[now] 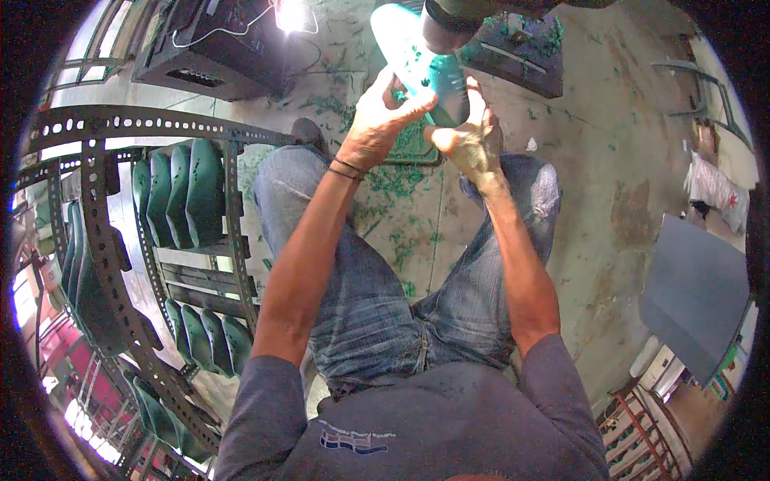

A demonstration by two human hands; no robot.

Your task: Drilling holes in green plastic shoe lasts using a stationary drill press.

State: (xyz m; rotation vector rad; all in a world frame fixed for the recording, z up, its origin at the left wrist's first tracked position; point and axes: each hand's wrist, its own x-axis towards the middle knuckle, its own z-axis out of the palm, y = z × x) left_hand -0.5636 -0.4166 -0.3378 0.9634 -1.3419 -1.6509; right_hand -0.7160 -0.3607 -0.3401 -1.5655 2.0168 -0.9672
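Note:
A smooth green piece shaped like a shoe last (399, 42) is held out in front of me, its upper part glaring in bright light. My left hand (383, 116) grips its left side, with the thumb laid across towards the middle. Around the near right end are the fingers of my right hand (472, 138), which is closed on the same piece. A dark rounded machine part (446, 30) overlaps the piece from above; whether they touch I cannot tell. Dark specks dot the piece's surface.
To my left, a perforated metal rack (160, 120) holds several similar green pieces (205, 192). A lit lamp (290, 14) shines beside a dark box-shaped unit (212, 60). Green shavings (393, 184) litter the floor between my legs. A grey panel (696, 293) stands at right.

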